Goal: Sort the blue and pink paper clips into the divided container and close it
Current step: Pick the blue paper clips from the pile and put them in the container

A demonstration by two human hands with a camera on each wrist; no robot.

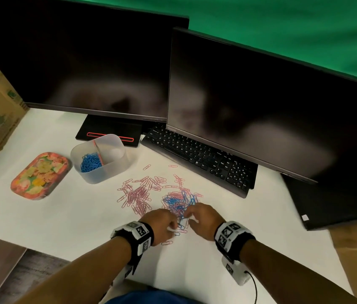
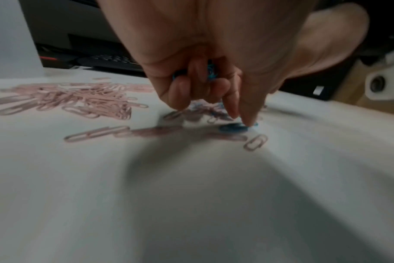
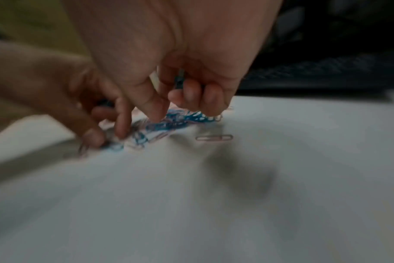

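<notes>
A wide white surface (image 1: 68,216), smooth and matte, carries everything within arm's reach. A translucent plastic divided container (image 1: 99,157) with rounded corners stands open at back left, blue paper clips (image 1: 91,162) heaped in its left compartment, the right one seemingly empty. Its flowered lid (image 1: 39,175) lies just beside it, off so clips can go in. Thin looped pink paper clips (image 1: 138,195) lie spread out; a mixed pile (image 1: 178,202) sits near both hands. The left hand (image 1: 161,224) and right hand (image 1: 204,219) each curl fingers around gathered blue clips while picking more.
</notes>
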